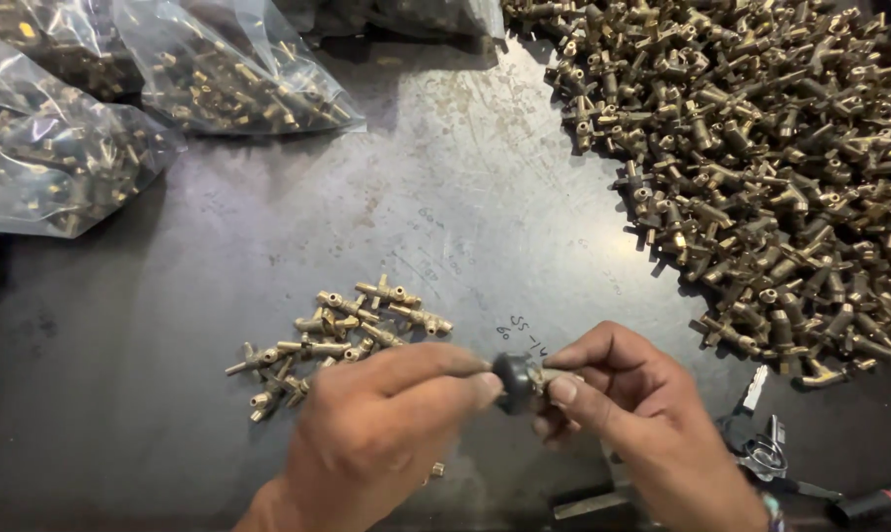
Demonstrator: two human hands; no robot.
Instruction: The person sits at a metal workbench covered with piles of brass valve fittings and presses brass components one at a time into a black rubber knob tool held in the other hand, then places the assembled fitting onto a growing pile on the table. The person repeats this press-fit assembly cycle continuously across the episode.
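The big heap (760, 167) of brass fittings fills the table (465, 197) up and to the right of the knob; clear bags (120, 89) of more fittings lie well up and left of it; a small pile (337, 335) of fittings sits just up-left of it; dark tools (770, 453) lie to its right. The step in hand looks like seating a black knob (511, 382) on one brass fitting (554, 376), held above the table between both hands; the next move, as I judge it, calls for a steady push or twist with the two parts kept in line. The left hand (376, 433) has thumb and forefinger pinched tight on the knob, other fingers curled; the right hand (632, 414) pinches the fitting, its fingertips (563, 390) touching the knob's edge.
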